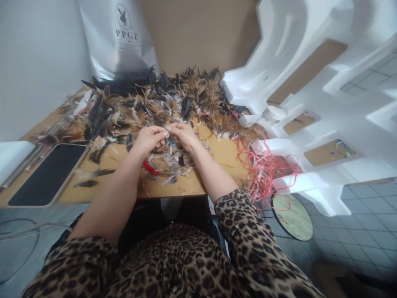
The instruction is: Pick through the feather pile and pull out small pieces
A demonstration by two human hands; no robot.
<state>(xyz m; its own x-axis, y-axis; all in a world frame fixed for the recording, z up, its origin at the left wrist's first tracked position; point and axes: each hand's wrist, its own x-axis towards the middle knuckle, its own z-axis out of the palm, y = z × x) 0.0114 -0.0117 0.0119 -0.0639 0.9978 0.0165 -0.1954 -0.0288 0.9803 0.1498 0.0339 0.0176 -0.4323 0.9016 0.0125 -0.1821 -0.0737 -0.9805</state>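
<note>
My left hand (151,138) and my right hand (182,134) meet over the front of the feather pile, fingertips pinched close together. Between them is a small, pale-based piece that looks like a feather; its details are blurred and partly covered by the fingers. Loose brown, grey and white feathers (167,163) lie on the table just below both hands. A curved red strip (150,168) rests beneath my left hand, near the table's front edge. Behind the hands spreads a large heap of brown and black feathers (139,99).
A phone (46,176) lies at the left on the yellow-brown table (228,155). Tangled pink-red cords (263,169) hang over the right edge beside a white foam piece (316,182) and a lidded jar (271,116). A silver bag (120,49) stands behind; a round stool (293,217) is below right.
</note>
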